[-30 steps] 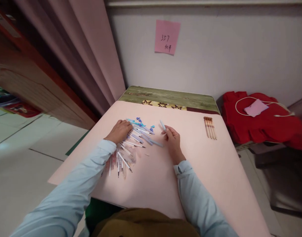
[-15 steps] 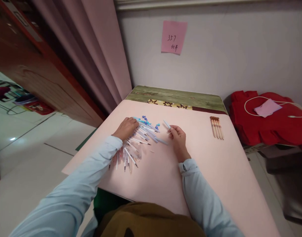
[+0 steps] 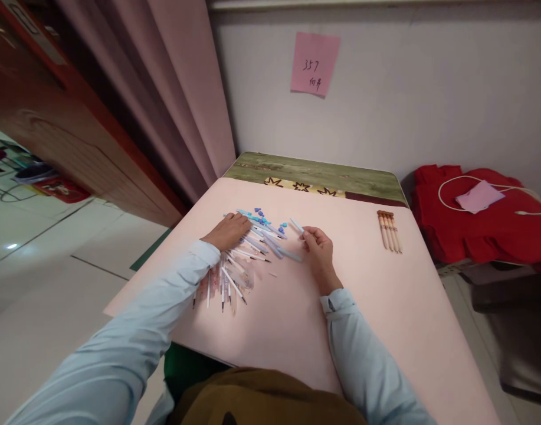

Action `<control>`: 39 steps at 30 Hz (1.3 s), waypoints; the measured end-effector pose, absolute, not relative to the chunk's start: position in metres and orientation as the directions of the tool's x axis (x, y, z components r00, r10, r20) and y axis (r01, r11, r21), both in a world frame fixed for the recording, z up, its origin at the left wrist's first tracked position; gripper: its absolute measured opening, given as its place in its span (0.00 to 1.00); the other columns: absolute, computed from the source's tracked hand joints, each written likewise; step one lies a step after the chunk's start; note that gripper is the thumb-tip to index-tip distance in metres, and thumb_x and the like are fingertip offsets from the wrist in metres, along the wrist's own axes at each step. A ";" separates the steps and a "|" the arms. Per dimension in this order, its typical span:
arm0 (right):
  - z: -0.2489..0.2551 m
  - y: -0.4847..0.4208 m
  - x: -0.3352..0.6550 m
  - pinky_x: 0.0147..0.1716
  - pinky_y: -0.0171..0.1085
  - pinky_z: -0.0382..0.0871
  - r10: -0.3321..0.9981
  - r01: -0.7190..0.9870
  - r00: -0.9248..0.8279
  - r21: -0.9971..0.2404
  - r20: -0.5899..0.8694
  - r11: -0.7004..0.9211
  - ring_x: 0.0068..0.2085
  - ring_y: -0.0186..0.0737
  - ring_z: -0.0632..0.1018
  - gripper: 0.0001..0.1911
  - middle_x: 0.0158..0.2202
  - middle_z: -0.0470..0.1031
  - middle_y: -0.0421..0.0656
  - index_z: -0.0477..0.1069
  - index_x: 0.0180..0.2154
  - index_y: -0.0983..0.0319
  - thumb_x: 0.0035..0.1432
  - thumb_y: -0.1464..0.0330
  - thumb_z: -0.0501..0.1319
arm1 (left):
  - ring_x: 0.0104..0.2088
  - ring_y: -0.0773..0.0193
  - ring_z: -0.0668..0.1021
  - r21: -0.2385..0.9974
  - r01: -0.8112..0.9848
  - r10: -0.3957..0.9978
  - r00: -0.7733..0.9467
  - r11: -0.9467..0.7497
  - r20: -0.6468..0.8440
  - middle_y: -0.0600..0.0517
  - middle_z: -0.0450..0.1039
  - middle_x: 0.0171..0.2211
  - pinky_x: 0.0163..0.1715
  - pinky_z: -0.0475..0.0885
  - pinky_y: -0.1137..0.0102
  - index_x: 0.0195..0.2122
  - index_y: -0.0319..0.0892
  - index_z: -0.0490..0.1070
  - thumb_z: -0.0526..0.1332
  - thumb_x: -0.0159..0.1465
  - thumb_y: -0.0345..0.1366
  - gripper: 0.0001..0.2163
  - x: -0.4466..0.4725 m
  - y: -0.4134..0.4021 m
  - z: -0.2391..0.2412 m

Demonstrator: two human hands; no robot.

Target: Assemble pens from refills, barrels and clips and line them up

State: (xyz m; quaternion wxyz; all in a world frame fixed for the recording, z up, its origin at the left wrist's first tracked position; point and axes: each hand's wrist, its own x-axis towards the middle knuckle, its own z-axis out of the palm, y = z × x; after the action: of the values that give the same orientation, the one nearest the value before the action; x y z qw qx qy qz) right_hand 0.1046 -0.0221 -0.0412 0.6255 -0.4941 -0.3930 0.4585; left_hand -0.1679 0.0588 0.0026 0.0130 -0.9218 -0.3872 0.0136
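A heap of pale blue pen barrels, blue caps and thin white refills lies on the pink table. My left hand rests palm down on the heap's left side, fingers curled over the pens. My right hand is just right of the heap and pinches a pale blue pen barrel that sticks up and to the left from its fingertips. Several refills fan out toward me beside my left sleeve.
Several tan pens lie side by side at the table's far right. A green patterned strip covers the far edge by the wall. A pink note hangs on the wall. Red cloth with a white cable lies on the right; a curtain hangs on the left.
Both hands stay where they were on and beside the heap. The barrel in my right hand has tilted a little lower. The camera has shifted slightly.
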 end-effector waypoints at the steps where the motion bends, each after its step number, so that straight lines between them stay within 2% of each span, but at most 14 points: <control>1: -0.042 -0.022 0.105 0.27 0.33 0.62 0.961 -0.185 0.272 -0.978 0.039 0.092 0.25 0.31 0.67 0.15 0.29 0.74 0.38 0.75 0.39 0.62 0.54 0.59 0.62 | 0.46 0.50 0.72 -0.056 0.707 0.709 0.705 -0.705 -0.017 0.41 0.72 0.41 0.46 0.61 0.59 0.39 0.42 0.71 0.60 0.55 0.24 0.11 -0.167 0.057 0.004; 6: -0.043 -0.020 0.105 0.27 0.33 0.63 0.960 -0.181 0.279 -0.979 0.035 0.089 0.26 0.31 0.67 0.14 0.28 0.73 0.38 0.76 0.39 0.62 0.53 0.60 0.63 | 0.44 0.50 0.73 -0.063 0.765 0.763 0.644 -0.641 0.056 0.39 0.73 0.40 0.47 0.61 0.57 0.38 0.41 0.70 0.52 0.63 0.24 0.10 -0.174 0.044 0.024; 10: -0.044 -0.018 0.104 0.27 0.34 0.62 0.951 -0.147 0.307 -0.985 0.039 0.088 0.25 0.32 0.66 0.15 0.25 0.70 0.36 0.77 0.39 0.61 0.52 0.59 0.64 | 0.37 0.52 0.74 0.027 0.888 0.881 0.451 -0.459 0.139 0.43 0.72 0.32 0.42 0.64 0.59 0.39 0.41 0.68 0.52 0.61 0.23 0.10 -0.178 0.028 0.046; 12: -0.045 -0.017 0.105 0.26 0.33 0.61 0.943 -0.128 0.329 -0.988 0.041 0.088 0.24 0.32 0.65 0.16 0.22 0.66 0.34 0.77 0.39 0.62 0.52 0.58 0.64 | 0.33 0.55 0.74 0.232 0.912 0.934 0.296 -0.338 0.201 0.47 0.72 0.30 0.38 0.65 0.62 0.39 0.43 0.67 0.53 0.61 0.26 0.08 -0.164 0.021 0.050; 14: -0.045 -0.017 0.105 0.26 0.33 0.59 0.935 -0.129 0.352 -0.987 0.046 0.098 0.24 0.32 0.64 0.17 0.20 0.62 0.33 0.77 0.40 0.61 0.52 0.57 0.65 | 0.31 0.60 0.74 0.570 0.774 0.947 0.119 -0.276 0.297 0.51 0.72 0.31 0.35 0.67 0.66 0.39 0.45 0.66 0.54 0.63 0.32 0.05 -0.139 0.015 0.045; 16: -0.045 -0.017 0.106 0.26 0.33 0.59 0.926 -0.151 0.374 -0.982 0.050 0.115 0.24 0.32 0.64 0.18 0.20 0.62 0.32 0.76 0.41 0.61 0.52 0.57 0.65 | 0.28 0.64 0.73 0.876 0.420 0.953 -0.071 -0.239 0.295 0.54 0.71 0.28 0.31 0.68 0.69 0.39 0.44 0.66 0.55 0.63 0.36 0.05 -0.109 0.011 0.034; 18: -0.045 -0.016 0.107 0.26 0.33 0.59 0.916 -0.189 0.399 -0.973 0.045 0.131 0.24 0.31 0.64 0.18 0.21 0.63 0.33 0.76 0.41 0.62 0.53 0.57 0.66 | 0.24 0.67 0.72 0.985 0.060 0.975 -0.148 -0.161 0.168 0.55 0.68 0.25 0.30 0.69 0.70 0.37 0.43 0.69 0.58 0.61 0.38 0.07 -0.083 0.010 0.021; 20: -0.045 -0.015 0.107 0.26 0.32 0.60 0.905 -0.244 0.424 -0.959 0.031 0.147 0.24 0.30 0.65 0.18 0.22 0.64 0.33 0.76 0.41 0.63 0.54 0.57 0.65 | 0.23 0.68 0.72 0.986 -0.131 0.981 -0.173 -0.107 0.083 0.56 0.68 0.23 0.28 0.69 0.71 0.36 0.42 0.71 0.61 0.59 0.39 0.08 -0.067 0.011 0.011; 24: -0.045 -0.012 0.105 0.26 0.31 0.63 0.885 -0.364 0.465 -0.917 -0.027 0.163 0.25 0.30 0.68 0.18 0.23 0.68 0.34 0.74 0.40 0.63 0.55 0.55 0.65 | 0.22 0.70 0.72 0.962 -0.251 0.980 -0.191 -0.112 0.064 0.56 0.69 0.24 0.26 0.70 0.73 0.35 0.41 0.71 0.64 0.59 0.41 0.09 -0.062 0.015 0.003; 29: -0.045 -0.010 0.104 0.33 0.34 0.74 0.866 -0.475 0.488 -0.866 -0.110 0.158 0.30 0.32 0.77 0.18 0.31 0.75 0.39 0.72 0.38 0.61 0.52 0.55 0.68 | 0.20 0.68 0.74 0.966 -0.258 0.986 -0.166 -0.027 -0.017 0.53 0.74 0.25 0.21 0.72 0.72 0.33 0.42 0.68 0.64 0.60 0.45 0.12 -0.066 0.011 0.000; 39: -0.046 -0.011 0.104 0.35 0.31 0.77 0.904 -0.541 0.409 -0.831 -0.124 0.130 0.33 0.32 0.80 0.18 0.33 0.78 0.39 0.71 0.40 0.61 0.54 0.56 0.69 | 0.22 0.68 0.76 0.965 -0.260 0.985 -0.162 0.018 -0.062 0.51 0.77 0.27 0.24 0.75 0.70 0.34 0.39 0.68 0.63 0.61 0.45 0.13 -0.062 0.009 -0.001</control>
State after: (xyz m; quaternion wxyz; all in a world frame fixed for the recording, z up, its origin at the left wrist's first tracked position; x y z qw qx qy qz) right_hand 0.1045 -0.0113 -0.0457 0.7214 -0.4291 -0.2116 0.5006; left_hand -0.0621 0.0091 -0.0005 -0.5266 -0.3762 -0.4814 -0.5912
